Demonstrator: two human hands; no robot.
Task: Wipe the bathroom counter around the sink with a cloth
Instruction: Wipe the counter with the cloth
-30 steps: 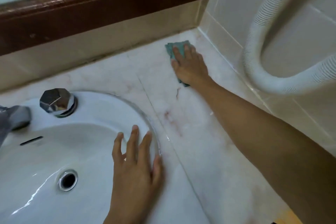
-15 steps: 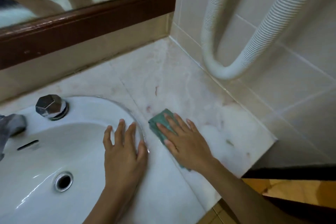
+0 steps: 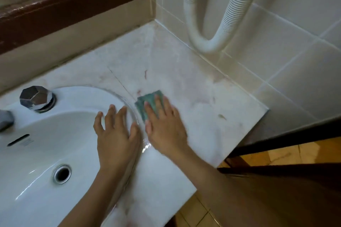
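Observation:
A folded green cloth (image 3: 147,102) lies on the pale marble counter (image 3: 203,97), right beside the sink's right rim. My right hand (image 3: 164,127) presses flat on the cloth, with the fingers spread over it and most of the cloth hidden under the palm. My left hand (image 3: 116,134) rests open, fingers apart, on the inside right edge of the white sink (image 3: 46,153). The two hands are almost touching at the rim.
A chrome tap knob (image 3: 36,98) stands at the sink's back left, and the drain (image 3: 61,173) lies low in the basin. A white ribbed hose (image 3: 212,24) loops down the tiled right wall. A dark wood mirror frame (image 3: 73,11) runs behind. The counter ends at front right.
My right hand has slid the cloth from the back corner of the counter toward me and left, up to the sink rim. My left hand has stayed on the sink edge.

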